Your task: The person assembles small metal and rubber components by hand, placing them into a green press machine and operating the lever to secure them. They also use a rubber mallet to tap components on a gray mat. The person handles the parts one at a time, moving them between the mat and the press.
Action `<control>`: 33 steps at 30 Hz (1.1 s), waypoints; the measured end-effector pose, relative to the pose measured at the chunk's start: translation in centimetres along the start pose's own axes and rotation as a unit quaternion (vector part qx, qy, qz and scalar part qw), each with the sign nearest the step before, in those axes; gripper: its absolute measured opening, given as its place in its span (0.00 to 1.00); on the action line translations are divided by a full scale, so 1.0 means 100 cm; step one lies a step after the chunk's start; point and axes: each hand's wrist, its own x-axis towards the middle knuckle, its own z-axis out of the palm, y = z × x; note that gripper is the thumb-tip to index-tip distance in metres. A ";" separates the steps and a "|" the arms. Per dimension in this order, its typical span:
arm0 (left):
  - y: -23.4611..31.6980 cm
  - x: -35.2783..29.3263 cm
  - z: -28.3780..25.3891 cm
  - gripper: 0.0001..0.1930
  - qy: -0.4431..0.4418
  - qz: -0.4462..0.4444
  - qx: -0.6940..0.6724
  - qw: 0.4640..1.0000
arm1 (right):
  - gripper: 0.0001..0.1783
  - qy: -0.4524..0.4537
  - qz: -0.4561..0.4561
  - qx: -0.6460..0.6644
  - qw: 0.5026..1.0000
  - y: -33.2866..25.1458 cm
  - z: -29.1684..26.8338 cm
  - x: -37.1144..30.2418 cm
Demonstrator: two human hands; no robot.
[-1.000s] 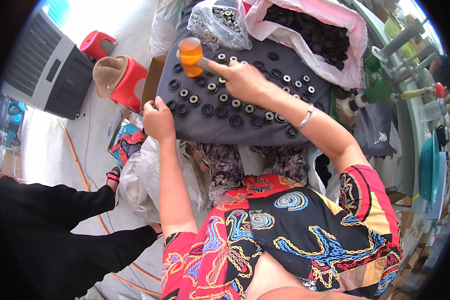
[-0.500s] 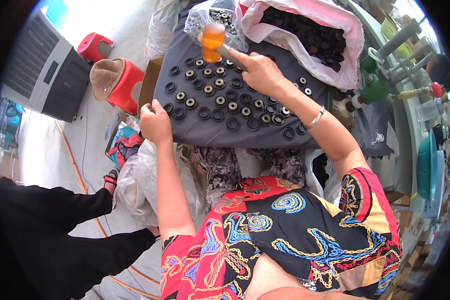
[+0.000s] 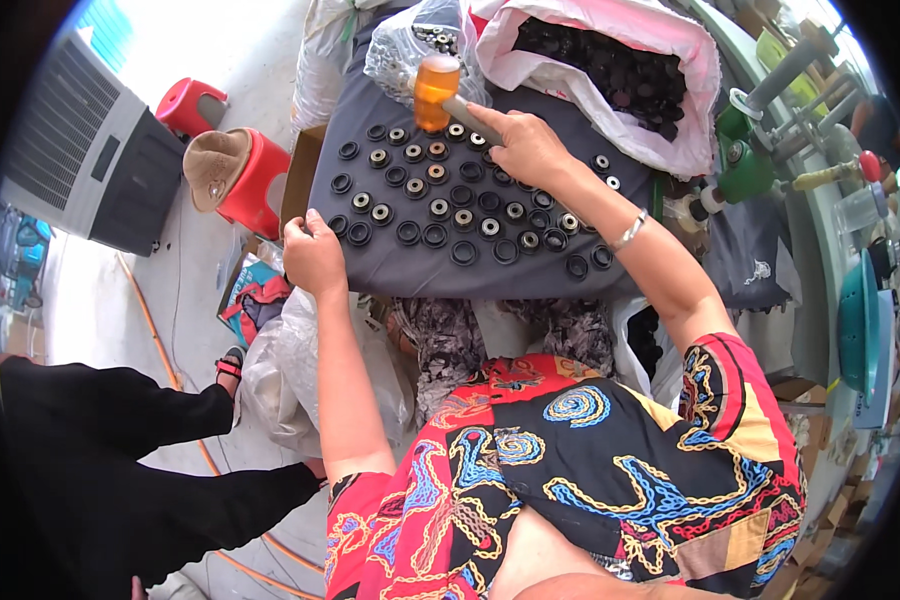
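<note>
My right hand point(image 3: 533, 148) is closed round the grey handle of a mallet point(image 3: 436, 92) with an orange, see-through head. The mallet head stands upright over the far row of parts; whether it touches one cannot be made out. Across the grey-covered table point(image 3: 390, 272) lie several black rings point(image 3: 463, 252), some bare and some with a metal bearing point(image 3: 439, 208) set in the middle. At the table's left edge, my left hand point(image 3: 316, 256) is closed at the near end of a cardboard box point(image 3: 303, 172), thumb uppermost; its grip is partly hidden.
A white sack point(image 3: 705, 130) of black parts and a clear bag point(image 3: 390, 60) of metal parts sit at the table's far side. Red stools point(image 3: 254, 190), a grey air cooler point(image 3: 100, 140) and another person's dark-trousered legs point(image 3: 120, 420) are left. Green machinery point(image 3: 745, 175) stands right.
The mallet head, blurred before, is now sharp and slightly farther right and lower in the picture. My left hand has barely shifted. The other person's feet have moved slightly.
</note>
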 end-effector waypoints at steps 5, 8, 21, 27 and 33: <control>0.001 0.001 0.001 0.19 0.003 0.005 0.009 1.000 | 0.39 0.039 0.006 -0.049 0.998 -0.004 -0.016 -0.020; -0.002 0.001 0.001 0.19 -0.003 0.001 0.002 1.000 | 0.40 -0.026 0.050 -0.058 0.997 -0.001 -0.006 -0.018; 0.000 0.000 0.004 0.20 0.002 0.000 0.004 1.000 | 0.40 0.003 0.052 -0.061 0.997 0.015 -0.011 -0.050; -0.004 -0.001 0.005 0.20 0.001 0.003 0.010 1.000 | 0.41 0.046 0.048 -0.043 0.997 0.003 -0.025 -0.059; 0.000 0.002 0.006 0.20 -0.009 -0.004 0.003 1.000 | 0.40 0.032 0.031 -0.016 0.999 0.027 -0.015 -0.066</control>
